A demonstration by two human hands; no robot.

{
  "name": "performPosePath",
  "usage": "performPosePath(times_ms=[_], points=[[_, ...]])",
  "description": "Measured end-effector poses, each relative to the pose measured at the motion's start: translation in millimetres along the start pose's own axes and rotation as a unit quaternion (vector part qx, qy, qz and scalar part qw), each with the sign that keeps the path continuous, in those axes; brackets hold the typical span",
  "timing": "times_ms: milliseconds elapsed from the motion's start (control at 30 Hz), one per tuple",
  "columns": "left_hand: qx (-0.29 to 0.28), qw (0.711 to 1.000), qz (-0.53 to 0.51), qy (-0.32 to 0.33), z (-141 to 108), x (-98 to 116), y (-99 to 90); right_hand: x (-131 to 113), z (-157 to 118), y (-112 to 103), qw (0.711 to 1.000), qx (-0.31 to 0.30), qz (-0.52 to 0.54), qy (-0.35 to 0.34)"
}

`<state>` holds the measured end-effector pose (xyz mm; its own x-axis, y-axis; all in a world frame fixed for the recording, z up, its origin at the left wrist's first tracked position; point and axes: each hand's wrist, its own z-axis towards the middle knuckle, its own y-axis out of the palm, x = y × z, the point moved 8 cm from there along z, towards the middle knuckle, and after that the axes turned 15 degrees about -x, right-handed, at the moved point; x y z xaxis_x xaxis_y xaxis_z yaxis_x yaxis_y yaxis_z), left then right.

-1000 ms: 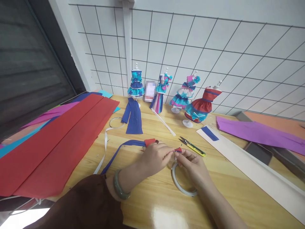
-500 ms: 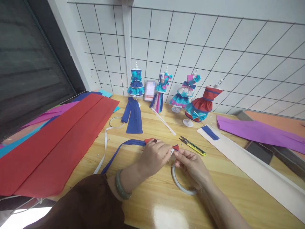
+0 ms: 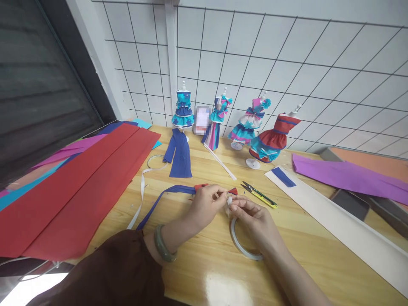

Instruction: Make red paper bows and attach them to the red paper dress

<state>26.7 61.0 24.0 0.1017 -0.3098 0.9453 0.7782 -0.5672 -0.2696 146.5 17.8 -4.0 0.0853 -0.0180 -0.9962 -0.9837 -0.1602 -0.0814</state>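
Observation:
Just above the middle of the table my left hand (image 3: 208, 206) is closed, its fingertips pinched at the narrow end of a small pleated red paper piece (image 3: 233, 191). My right hand (image 3: 255, 219) faces it, thumb and fingers closed on a short piece of whitish tape (image 3: 229, 200). Below the right hand, a roll of tape (image 3: 237, 242) lies on the wood, partly covered by that hand. Behind my left hand a bit of red paper (image 3: 200, 186) shows, and a long blue strip (image 3: 172, 189) runs from it toward my left sleeve.
Yellow-handled thread snips (image 3: 259, 195) lie right of my hands. Four-sided clutter includes red sheets (image 3: 79, 187) at left, blue pieces (image 3: 181, 159), a white strip (image 3: 321, 221) and purple paper (image 3: 344, 174) at right. Several dressed mini mannequins (image 3: 276, 136) line the wall.
My left fingertips have drawn back slightly to the left and show more of the pleated piece, which looks narrower. The whitish tape now stands out between my hands.

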Motion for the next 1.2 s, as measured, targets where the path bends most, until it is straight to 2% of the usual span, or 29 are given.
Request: performPosePath(times_ms=[167, 300, 500, 600, 700, 800, 933, 1067, 1200], points=[[0.001, 0.996, -0.089, -0.013, 2, -3, -0.9, -8, 0, 3, 0.999, -0.02, -0.047, -0.013], [-0.007, 0.98, -0.196, -0.043, 5, -6, -0.6, -7, 1, 5, 0.998, -0.026, -0.057, -0.005], [-0.037, 0.961, -0.265, -0.068, 7, -13, 4.5, -11, -2, 1, 0.996, 0.0, -0.093, -0.019], [-0.049, 0.953, -0.293, -0.066, 7, -16, 7.6, -11, -6, -7, 0.997, 0.033, -0.064, 0.008], [-0.083, 0.947, -0.305, -0.06, 7, -15, 14.0, -9, -6, -9, 0.999, 0.043, 0.014, 0.017], [-0.108, 0.946, -0.301, -0.048, 6, -10, 17.4, -8, -2, -2, 0.995, 0.02, 0.097, 0.0], [-0.117, 0.963, -0.239, -0.052, 4, -5, 16.9, -8, 3, 10, 0.991, -0.03, 0.127, -0.003], [-0.066, 0.988, -0.13, -0.046, 4, -2, 6.7, -6, 0, 8, 0.994, -0.014, 0.109, 0.0], [-0.019, 0.999, -0.037, -0.015, 2, 2, -0.2, -7, -4, 6, 0.999, 0.02, 0.04, -0.002]])
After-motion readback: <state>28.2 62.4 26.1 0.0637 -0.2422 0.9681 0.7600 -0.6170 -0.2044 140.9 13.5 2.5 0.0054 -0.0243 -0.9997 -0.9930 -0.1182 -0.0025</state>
